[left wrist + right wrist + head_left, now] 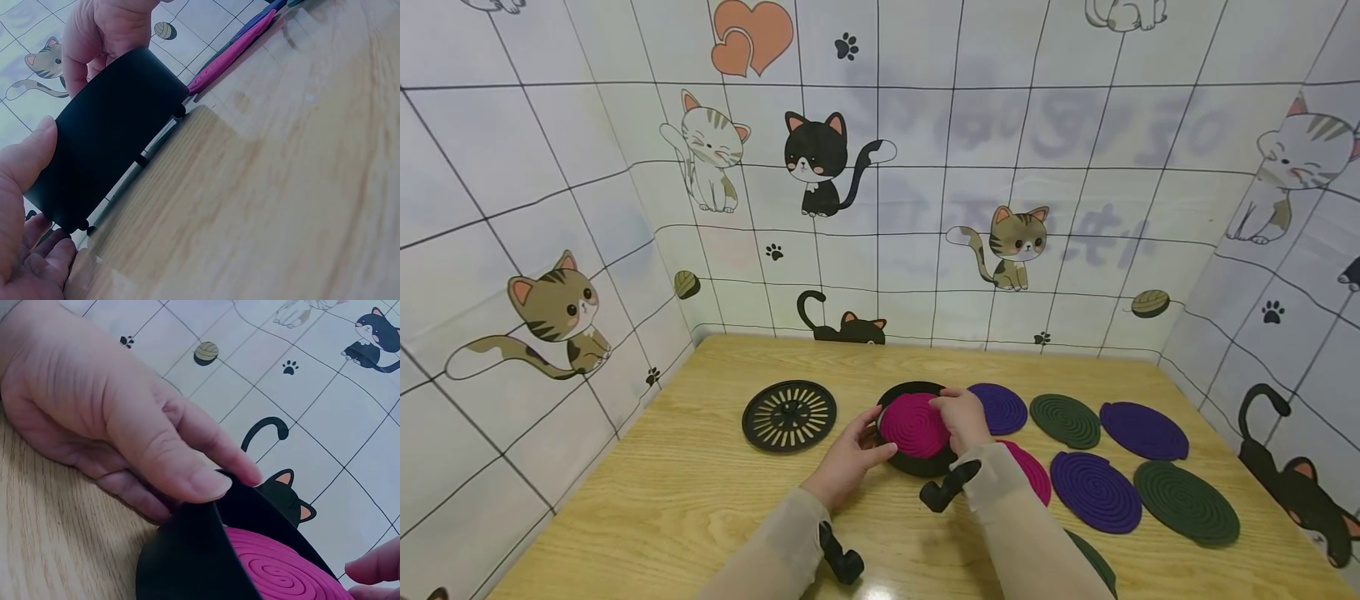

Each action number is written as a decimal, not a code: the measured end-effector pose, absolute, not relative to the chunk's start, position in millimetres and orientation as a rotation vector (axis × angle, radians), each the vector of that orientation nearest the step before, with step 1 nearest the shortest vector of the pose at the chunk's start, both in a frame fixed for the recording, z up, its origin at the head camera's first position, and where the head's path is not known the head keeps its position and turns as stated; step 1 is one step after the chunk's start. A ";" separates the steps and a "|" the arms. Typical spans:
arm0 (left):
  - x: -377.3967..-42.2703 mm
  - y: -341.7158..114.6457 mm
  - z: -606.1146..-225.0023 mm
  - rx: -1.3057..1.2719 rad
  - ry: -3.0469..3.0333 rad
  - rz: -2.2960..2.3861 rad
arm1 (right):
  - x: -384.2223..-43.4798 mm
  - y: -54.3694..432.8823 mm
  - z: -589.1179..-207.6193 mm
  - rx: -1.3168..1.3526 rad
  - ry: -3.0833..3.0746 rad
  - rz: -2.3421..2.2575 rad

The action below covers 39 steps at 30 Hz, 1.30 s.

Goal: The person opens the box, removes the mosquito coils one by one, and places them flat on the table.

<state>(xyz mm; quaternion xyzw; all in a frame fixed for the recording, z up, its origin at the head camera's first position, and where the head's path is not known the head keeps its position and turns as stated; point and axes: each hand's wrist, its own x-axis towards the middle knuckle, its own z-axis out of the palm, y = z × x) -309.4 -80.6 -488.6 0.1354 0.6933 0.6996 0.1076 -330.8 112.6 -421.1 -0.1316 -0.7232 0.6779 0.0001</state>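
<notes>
A black round mosquito coil holder (917, 468) with a smooth side wall and small feet sits on the table. A magenta mosquito coil (913, 425) lies within its rim, slanting in the right wrist view. My left hand (850, 458) grips the holder's left side, its thumb (209, 484) at the rim and other fingers around the wall. From the right, my right hand (964, 421) reaches over the rim and pinches the coil's edge; its fingertips (372, 562) show beside the coil in the right wrist view. In the left wrist view the holder wall (112, 131) hides these fingertips.
The holder's black slotted lid (790, 417) lies on the left of the wooden table (700, 500). To the right are several loose coils, including a purple coil (1096, 492), a green coil (1187, 502) and a magenta coil (1028, 471) partly under my right sleeve. A cat-print wall covering (917, 192) surrounds the table.
</notes>
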 end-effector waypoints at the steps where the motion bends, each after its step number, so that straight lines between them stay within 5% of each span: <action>1: -309.5 -80.7 -488.8 0.399 2.043 2.058 | -330.6 113.0 -420.9 -0.410 -2.276 2.135; 39: -306.7 -81.5 -487.6 0.423 2.046 2.056 | -319.6 108.0 -415.6 -0.358 -2.240 2.295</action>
